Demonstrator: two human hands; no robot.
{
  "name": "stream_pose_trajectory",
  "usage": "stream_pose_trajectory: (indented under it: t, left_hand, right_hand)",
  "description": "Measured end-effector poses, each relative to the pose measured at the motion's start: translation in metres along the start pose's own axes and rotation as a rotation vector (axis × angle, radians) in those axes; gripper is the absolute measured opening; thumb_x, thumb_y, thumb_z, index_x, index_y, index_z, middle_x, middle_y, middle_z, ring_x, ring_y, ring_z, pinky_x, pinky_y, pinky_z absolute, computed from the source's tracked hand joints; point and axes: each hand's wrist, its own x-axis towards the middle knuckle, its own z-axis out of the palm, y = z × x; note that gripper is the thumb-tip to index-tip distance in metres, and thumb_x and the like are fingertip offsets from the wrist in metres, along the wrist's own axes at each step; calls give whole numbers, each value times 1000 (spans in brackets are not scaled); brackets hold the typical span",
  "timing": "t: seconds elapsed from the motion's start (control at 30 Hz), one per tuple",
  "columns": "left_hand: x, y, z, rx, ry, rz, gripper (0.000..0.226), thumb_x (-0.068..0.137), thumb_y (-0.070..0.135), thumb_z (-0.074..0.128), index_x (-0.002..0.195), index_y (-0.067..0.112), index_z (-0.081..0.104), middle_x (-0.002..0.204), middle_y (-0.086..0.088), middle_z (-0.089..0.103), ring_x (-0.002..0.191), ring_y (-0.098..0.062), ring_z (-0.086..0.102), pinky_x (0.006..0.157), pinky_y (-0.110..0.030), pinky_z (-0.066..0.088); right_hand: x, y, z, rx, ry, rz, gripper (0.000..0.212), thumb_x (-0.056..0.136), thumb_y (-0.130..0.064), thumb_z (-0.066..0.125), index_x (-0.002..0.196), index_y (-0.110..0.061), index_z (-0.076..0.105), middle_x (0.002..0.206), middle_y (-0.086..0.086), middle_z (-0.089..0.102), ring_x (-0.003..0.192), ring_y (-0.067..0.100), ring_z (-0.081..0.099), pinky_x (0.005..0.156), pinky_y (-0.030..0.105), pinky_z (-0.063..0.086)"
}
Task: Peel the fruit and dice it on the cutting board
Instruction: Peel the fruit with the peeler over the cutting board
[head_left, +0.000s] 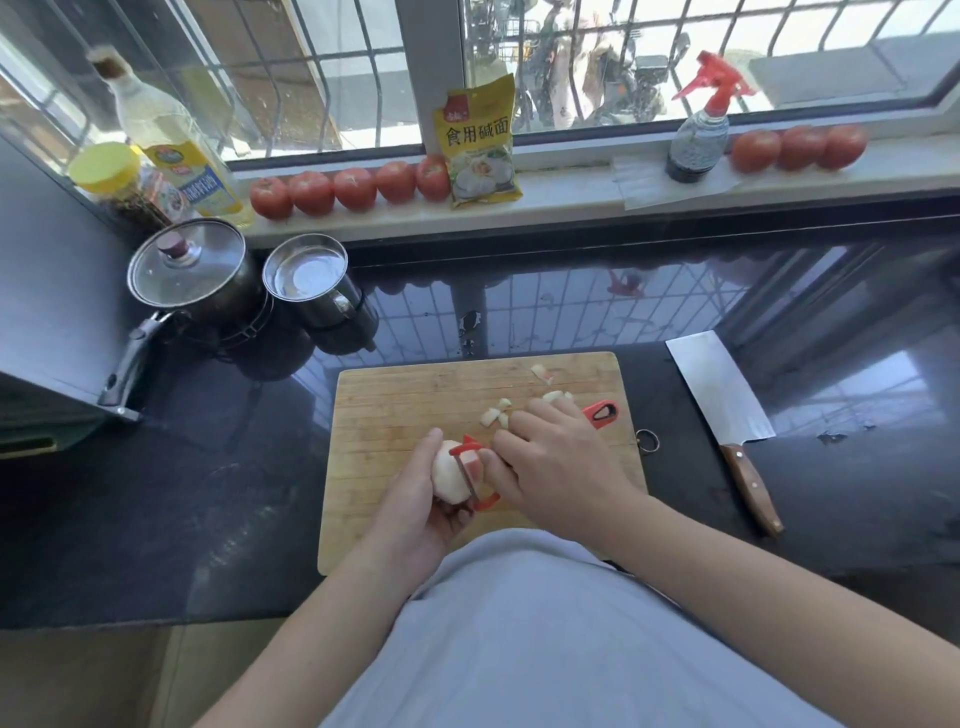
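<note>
Both my forearms reach out over the cutting board (395, 395). My left hand (415, 509) cups the mostly peeled fruit (451, 473) above its near edge. My right hand (556, 467) grips the red peeler (475, 475), blade against the fruit. Peel scraps (496, 413) lie farther; cleaver (724, 410) rests right.

Strong daylight pours in through the window (675, 62) at the top, the glass washed out nearly white in places; the dark glossy surface (571, 306) mirrors the window bars and throws a pale glare at its right side; the board (415, 395) is evenly lit, with only soft shadows under the hands; the left wall stays dim; wide-angle bending curves the sill (571, 192) and stretches the corners (the bottle (166, 130) leans markedly); the far view outside is soft; the centre is fairly sharp.
</note>
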Motion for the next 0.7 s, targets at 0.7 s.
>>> stream_pose_trajectory:
  t: [0.7]
  left_hand:
    - [-4, 7, -11, -158, -109, -144, 46, 103, 47, 47, 98, 5, 68, 90, -20, 65, 59, -21, 51, 48, -25, 35]
  right_hand:
    - [-27, 56, 15, -399, -421, 224, 33, 96, -32, 59, 66, -19, 63, 65, 3, 60, 67, 30, 55, 64, 41, 37]
